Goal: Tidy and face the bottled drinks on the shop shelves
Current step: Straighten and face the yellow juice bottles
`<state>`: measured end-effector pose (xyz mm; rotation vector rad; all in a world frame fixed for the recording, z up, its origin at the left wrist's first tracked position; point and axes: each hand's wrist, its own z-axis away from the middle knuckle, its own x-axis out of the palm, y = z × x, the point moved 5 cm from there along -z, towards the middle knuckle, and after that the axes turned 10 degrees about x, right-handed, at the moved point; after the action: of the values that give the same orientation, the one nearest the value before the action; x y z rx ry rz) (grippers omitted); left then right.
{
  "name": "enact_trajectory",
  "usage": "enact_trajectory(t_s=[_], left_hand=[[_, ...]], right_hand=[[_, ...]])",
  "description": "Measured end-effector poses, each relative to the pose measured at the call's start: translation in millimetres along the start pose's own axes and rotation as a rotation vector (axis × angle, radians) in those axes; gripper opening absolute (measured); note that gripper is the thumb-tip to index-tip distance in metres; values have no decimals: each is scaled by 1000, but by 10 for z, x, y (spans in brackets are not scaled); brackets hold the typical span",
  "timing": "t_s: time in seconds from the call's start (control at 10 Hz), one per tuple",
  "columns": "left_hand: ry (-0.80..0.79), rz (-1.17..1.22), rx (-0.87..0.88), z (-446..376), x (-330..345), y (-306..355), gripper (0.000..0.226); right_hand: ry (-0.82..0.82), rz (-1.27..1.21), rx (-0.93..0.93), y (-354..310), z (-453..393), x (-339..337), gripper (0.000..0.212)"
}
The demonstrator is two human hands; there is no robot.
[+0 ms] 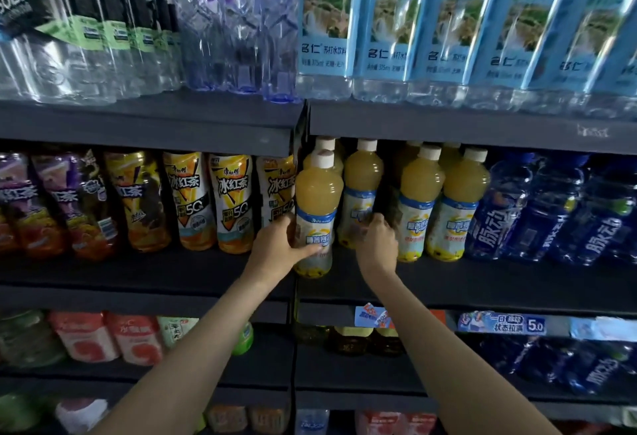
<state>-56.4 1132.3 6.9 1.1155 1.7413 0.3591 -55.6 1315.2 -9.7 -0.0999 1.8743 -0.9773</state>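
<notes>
On the middle shelf (448, 283), right bay, at its left end: yellow juice bottles with white caps and blue-banded labels, standing upright in rows.

Left hand (275, 245): fingers and thumb curled round the lower label of the front juice bottle (317, 207), which stands nearest the shelf edge, forward of the others. Grip is on the bottle's left side, thumb across the front.

Right hand (377, 241): fingers partly curled, reaching into the gap between the second juice bottle (362, 193) and the third juice bottle (418, 200). Fingertips lie against the label of the second bottle; whether they close on it cannot be told, as the back of the hand hides them.

Further juice bottles: one at far right of the group (458, 203), others behind, caps only visible.

Same shelf, right: blue drink bottles (551, 214) with white lettering, just beside the juice group.

Same level, left bay: iced tea bottles (227, 203) with yellow-and-black labels, several leaning.

Upper shelf: water bottles with pale blue labels (389, 21); clear purple-lettered bottles (238, 21); soda water bottles with black-and-green labels (86, 14).

Lower shelf edge: blue price strip (503, 322).
</notes>
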Motion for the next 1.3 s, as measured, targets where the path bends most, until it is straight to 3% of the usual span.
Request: enact_trajectory(t_s=[0.2, 0.3, 0.5, 0.6, 0.7, 0.8, 0.9, 1.0, 1.1, 1.2, 1.3], left_hand=[[29, 17, 13, 1, 13, -10, 57], [28, 64, 3, -4, 11, -17, 60], [16, 81, 14, 17, 8, -6, 64], [24, 45, 37, 17, -10, 3, 62], [41, 37, 38, 56, 1, 0, 64], [27, 52, 52, 68, 45, 50, 64], [-154, 79, 79, 16, 221, 153, 67], [-293, 48, 135, -4, 368, 228, 64], [-150, 13, 140, -33, 290, 227, 52], [115, -8, 103, -52, 104, 179, 39], [132, -40, 76, -75, 99, 124, 40]], right_hand=[[-13, 3, 86, -102, -445, 211, 34], [-44, -120, 35, -91, -629, 277, 29], [-80, 37, 171, -95, -712, 329, 39], [-105, -195, 148, -123, -520, 140, 37], [-186, -517, -30, -123, -57, -65, 39], [-485, -756, -114, -105, 385, -171, 47], [-471, -612, -240, -23, 550, -319, 46], [-281, -403, -282, 124, 525, -331, 58], [-172, -364, -204, 197, 432, -289, 48], [-46, -283, -123, 174, 313, -213, 41], [35, -175, -35, 94, 192, -150, 37]])
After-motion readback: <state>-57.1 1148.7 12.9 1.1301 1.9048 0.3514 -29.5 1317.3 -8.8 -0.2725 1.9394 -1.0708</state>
